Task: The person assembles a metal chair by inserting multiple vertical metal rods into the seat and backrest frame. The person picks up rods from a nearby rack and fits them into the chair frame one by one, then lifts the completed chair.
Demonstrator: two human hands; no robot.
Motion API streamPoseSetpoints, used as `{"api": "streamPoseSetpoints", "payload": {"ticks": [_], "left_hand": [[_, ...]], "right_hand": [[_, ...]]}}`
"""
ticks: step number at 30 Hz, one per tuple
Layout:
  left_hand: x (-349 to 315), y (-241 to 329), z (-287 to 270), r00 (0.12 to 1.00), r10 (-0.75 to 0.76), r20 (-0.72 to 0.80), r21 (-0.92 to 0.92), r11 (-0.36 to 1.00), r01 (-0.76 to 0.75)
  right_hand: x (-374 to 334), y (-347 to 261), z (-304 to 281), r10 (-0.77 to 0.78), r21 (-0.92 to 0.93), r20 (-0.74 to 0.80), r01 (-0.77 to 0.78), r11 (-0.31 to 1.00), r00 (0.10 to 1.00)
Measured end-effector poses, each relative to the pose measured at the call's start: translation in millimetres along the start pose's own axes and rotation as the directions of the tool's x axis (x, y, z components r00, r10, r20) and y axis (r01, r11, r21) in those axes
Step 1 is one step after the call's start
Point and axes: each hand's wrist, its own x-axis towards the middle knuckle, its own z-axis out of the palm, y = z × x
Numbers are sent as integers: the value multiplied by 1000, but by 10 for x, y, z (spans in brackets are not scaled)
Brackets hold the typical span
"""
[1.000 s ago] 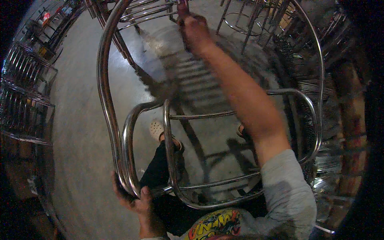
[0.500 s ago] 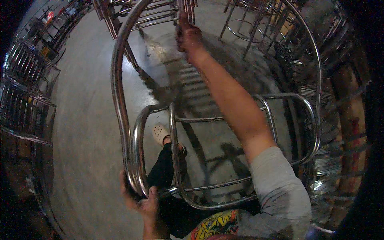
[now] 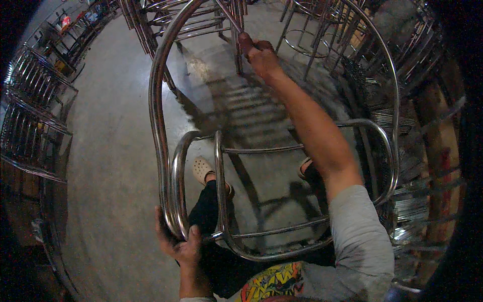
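A shiny chair frame (image 3: 160, 136) of bent metal tube stands in front of me, with a tall arched loop and a lower looped section with crossbars (image 3: 266, 150). My left hand (image 3: 181, 244) is closed around the lower left bend of its tubes, thumb on the near side. My right hand (image 3: 259, 55) reaches out inside the arch, its fingers closed around a thin rod (image 3: 227, 14). The rod points up and left toward the top of the arch; its far end runs out of the picture, so I cannot tell its kind.
Stacked metal frames with rungs (image 3: 188, 25) stand ahead on the concrete floor (image 3: 115, 151). Round-ringed stool frames (image 3: 309, 43) are at the far right. More barred frames (image 3: 35, 121) line the left side. Bundled metal parts (image 3: 405, 216) lie along the right. My clog (image 3: 202, 168) shows through the frame.
My right hand has moved right and slightly nearer, and the thin rod now shows clearly. The chair frame's arch has shifted slightly. My left hand keeps its hold on the bend.
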Motion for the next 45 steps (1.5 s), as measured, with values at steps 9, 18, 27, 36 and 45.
{"api": "streamPoseSetpoints", "payload": {"ticks": [9,18,27,36,45], "left_hand": [[-26,-29,-10,999,49,14,-15,999,-49],[-24,-115,31,999,32,18,10,999,-32],[-5,-162,40,998,-59,-16,-51,997,58],[31,-133,39,998,-52,21,-42,998,53],[72,-55,-7,1000,-28,-2,-1,1000,28]], "right_hand": [[10,-238,-272,229,64,101,-236,970,968],[-61,-580,-170,183,134,21,-184,974,983],[346,-212,92,-69,21,31,68,997,997],[96,-135,664,269,566,83,-268,780,960],[-14,-604,852,358,679,140,-352,644,923]]}}
